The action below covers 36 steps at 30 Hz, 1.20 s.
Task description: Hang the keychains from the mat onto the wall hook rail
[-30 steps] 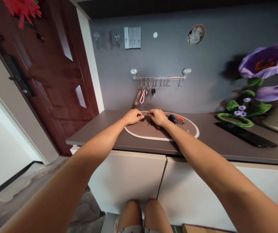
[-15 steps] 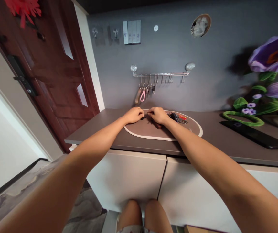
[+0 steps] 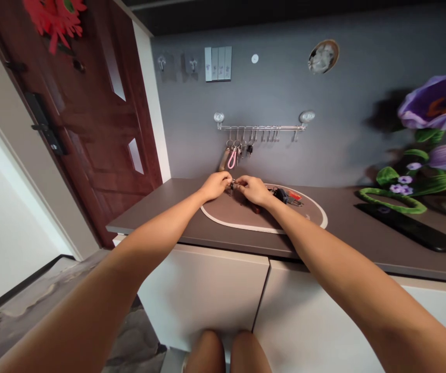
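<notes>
Just above an oval mat (image 3: pixel 231 216), a small bunch of keys (image 3: pixel 232 188) hangs between my two hands. My left hand (image 3: pixel 217 185) pinches it at the top from the left. From the right, my right hand (image 3: pixel 254 190) has its thumb and fingertips closed at the same bunch; the exact grip is too small to make out. A dark reddish-brown item (image 3: pixel 254 208) lies partly hidden under my right hand. Beside that wrist, more keys with a black fob (image 3: pixel 281 195) and a red tag (image 3: pixel 294 195) rest on the mat.
Behind the hands, a clear hook rail (image 3: pixel 262 127) on the grey wall carries several key sets, one with a pink loop (image 3: pixel 232 158). To the right lie a long black object (image 3: pixel 413 227) and purple artificial flowers (image 3: pixel 436 103). A dark red door (image 3: pixel 98 129) stands left.
My hands have come closer together, and the keys now show lifted between them. My right fingertips have moved left to meet the bunch. The whole view has shifted slightly.
</notes>
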Available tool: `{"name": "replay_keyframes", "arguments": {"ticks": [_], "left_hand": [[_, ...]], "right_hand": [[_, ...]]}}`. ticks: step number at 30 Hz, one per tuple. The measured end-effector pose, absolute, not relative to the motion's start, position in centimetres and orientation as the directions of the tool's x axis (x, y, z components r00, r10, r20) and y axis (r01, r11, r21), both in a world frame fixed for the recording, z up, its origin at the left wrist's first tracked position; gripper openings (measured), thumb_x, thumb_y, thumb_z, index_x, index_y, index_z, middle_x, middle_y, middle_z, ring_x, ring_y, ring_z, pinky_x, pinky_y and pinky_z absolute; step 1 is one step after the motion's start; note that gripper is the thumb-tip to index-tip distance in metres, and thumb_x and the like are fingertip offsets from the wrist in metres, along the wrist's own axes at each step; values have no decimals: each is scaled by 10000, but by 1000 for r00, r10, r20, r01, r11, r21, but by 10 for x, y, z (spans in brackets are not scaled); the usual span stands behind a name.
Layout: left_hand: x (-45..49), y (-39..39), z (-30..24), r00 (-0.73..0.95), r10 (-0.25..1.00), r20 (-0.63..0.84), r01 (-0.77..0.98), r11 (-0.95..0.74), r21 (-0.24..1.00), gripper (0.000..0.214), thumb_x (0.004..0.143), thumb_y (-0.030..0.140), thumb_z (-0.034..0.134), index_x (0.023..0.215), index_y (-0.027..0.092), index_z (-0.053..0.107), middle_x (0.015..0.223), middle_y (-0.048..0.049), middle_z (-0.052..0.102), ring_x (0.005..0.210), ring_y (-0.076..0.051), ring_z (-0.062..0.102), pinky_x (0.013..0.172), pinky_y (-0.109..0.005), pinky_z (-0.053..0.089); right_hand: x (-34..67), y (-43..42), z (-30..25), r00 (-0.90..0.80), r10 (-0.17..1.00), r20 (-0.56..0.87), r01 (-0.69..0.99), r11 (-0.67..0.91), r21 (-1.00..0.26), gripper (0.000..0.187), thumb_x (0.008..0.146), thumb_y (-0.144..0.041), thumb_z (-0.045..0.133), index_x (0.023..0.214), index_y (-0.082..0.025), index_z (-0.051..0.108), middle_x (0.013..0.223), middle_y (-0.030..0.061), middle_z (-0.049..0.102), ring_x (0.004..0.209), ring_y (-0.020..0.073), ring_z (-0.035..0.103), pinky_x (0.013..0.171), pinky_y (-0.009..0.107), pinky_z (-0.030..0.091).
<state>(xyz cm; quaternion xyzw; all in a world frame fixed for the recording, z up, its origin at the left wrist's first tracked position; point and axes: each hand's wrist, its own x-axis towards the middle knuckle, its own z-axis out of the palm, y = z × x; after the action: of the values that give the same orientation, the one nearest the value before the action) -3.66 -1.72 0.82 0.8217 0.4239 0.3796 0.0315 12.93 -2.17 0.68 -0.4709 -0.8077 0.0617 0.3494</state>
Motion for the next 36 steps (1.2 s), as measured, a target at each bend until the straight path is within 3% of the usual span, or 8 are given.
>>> {"name": "replay_keyframes", "arguments": {"ticks": [5,8,18,36], "left_hand": [[-35,-17,7,300,758,579,548,-634,545,151,802,195,415,742,130,537,673,0,573,613,-91,509,616,-211,403],[-35,-16,5,308,759,573,490,-643,588,153,806,200,403,743,132,524,642,5,551,582,-85,497,584,-204,404],[-37,-17,6,317,729,607,588,-653,477,172,793,229,414,751,140,555,665,2,587,597,-94,499,591,-209,388],[-30,-22,5,368,683,632,620,-686,380,178,797,244,413,791,161,570,756,-12,621,653,-116,524,618,-222,383]], "right_hand": [[128,-25,10,-279,805,523,671,553,-494,169,760,-257,520,852,-188,643,817,23,660,733,133,568,698,232,400],[128,-26,11,-291,788,542,634,584,-507,172,770,-258,503,840,-187,643,825,20,661,740,131,568,702,234,400],[130,-24,11,-299,774,557,574,613,-543,188,764,-301,520,837,-177,641,840,23,661,754,133,570,711,234,402],[140,-16,4,-205,772,602,478,616,-626,235,757,-355,470,780,-155,590,750,16,604,693,120,514,681,240,397]]}}
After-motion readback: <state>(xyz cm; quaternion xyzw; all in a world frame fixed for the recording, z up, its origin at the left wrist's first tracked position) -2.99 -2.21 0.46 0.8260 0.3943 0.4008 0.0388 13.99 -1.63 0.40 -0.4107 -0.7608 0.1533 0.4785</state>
